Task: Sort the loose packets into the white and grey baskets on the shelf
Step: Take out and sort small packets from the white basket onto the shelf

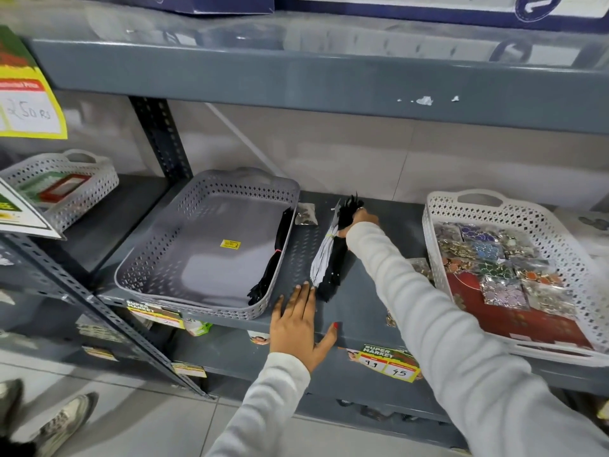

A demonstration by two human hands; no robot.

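A grey basket [164,258] stands on the shelf at the left, with one black bundle of packets [275,258] lying along its right wall. Right of it, a long bundle of black and white packets [328,258] rests on the shelf. My right hand [361,221] is shut on that bundle's far end. My left hand [301,324] lies flat and open on the shelf's front edge, fingertips touching the bundle's near end. The white basket [435,245] at the right holds several glittery packets. A small loose packet [305,216] lies behind the grey basket's right corner. Another loose packet [421,268] shows beside the white basket.
A second white basket [95,189] with a red and green item stands on the neighbouring shelf at far left. The upper shelf [296,74] hangs low overhead. Price tags [389,362] stick to the shelf's front lip. A slotted upright post [161,140] stands behind the grey basket.
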